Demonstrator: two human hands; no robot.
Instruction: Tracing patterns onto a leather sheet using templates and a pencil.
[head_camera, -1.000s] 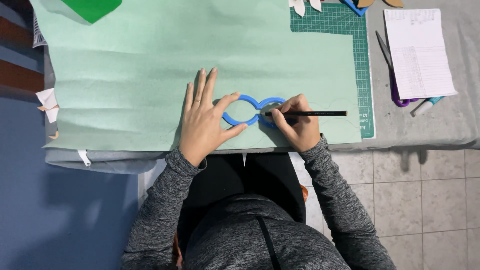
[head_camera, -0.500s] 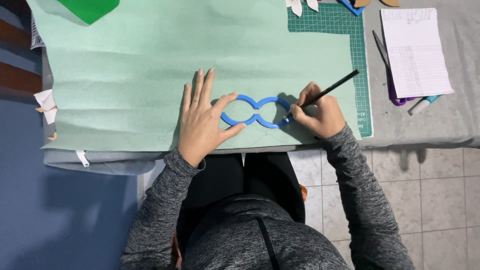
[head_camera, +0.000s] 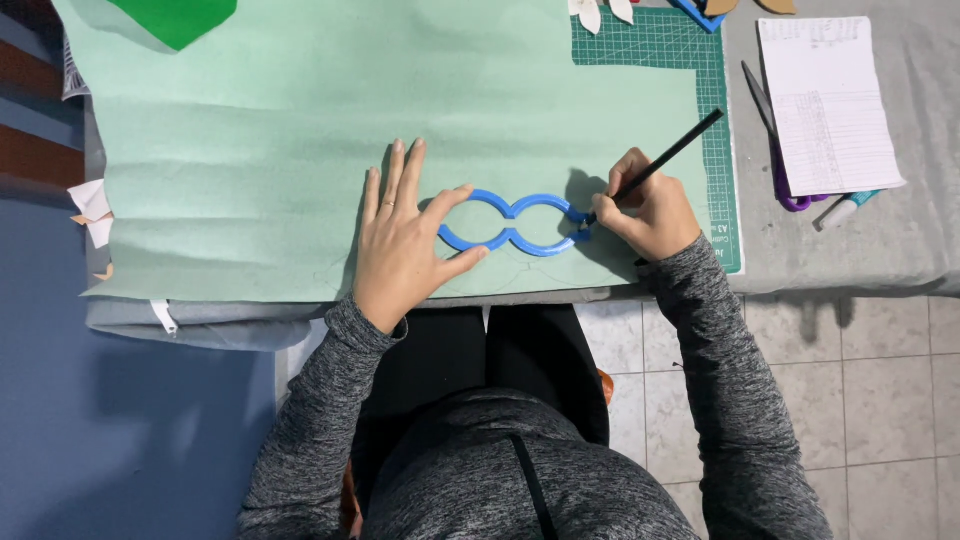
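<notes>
Fingers (head_camera: 395, 185) of left hand (head_camera: 400, 245) spreading flat, pinning blue template (head_camera: 512, 224) steady | right hand (head_camera: 645, 212) pinching black pencil (head_camera: 668, 155), probably tracing onto green sheet (head_camera: 250, 150)

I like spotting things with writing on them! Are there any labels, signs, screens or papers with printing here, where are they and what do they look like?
Notepad: far right on the grey cloth, a white rectangle with faint ruled lines and small writing.
Cutting mat: dark green with a pale grid, poking out from under the light green sheet, small print along its right edge.
No packages, signs or screens.
</notes>
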